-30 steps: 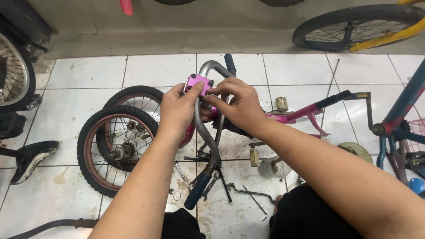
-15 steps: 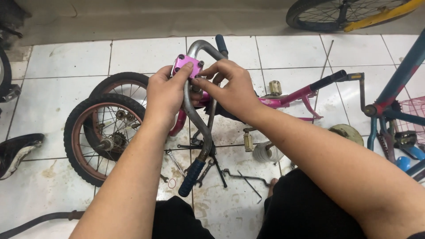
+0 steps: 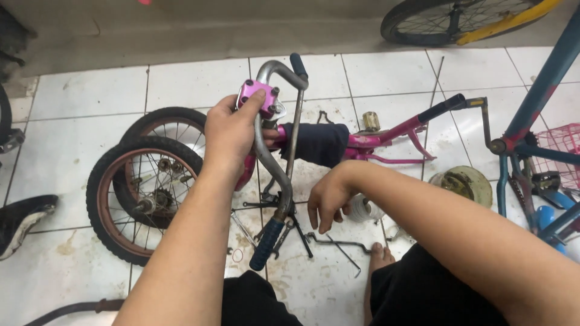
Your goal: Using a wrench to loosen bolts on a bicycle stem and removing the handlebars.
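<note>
Item: curved grey metal handlebar (image 3: 273,158) with pink clamp block (image 3: 258,96), held upright above the tiled floor (image 3: 78,96). Your left hand (image 3: 232,134) was clamped on the clamp; your right hand (image 3: 329,199) hung open below. Likely stiff, light; grip at the clamp.

The left hand (image 3: 232,136) covered part of the pink stem (image 3: 258,98). At the top right, the frame edge cut the yellow bike's wheel (image 3: 447,21); at the left edge, a black saddle (image 3: 21,220) was cropped. Small metal parts (image 3: 338,244) at lower centre were too small to identify.
</note>
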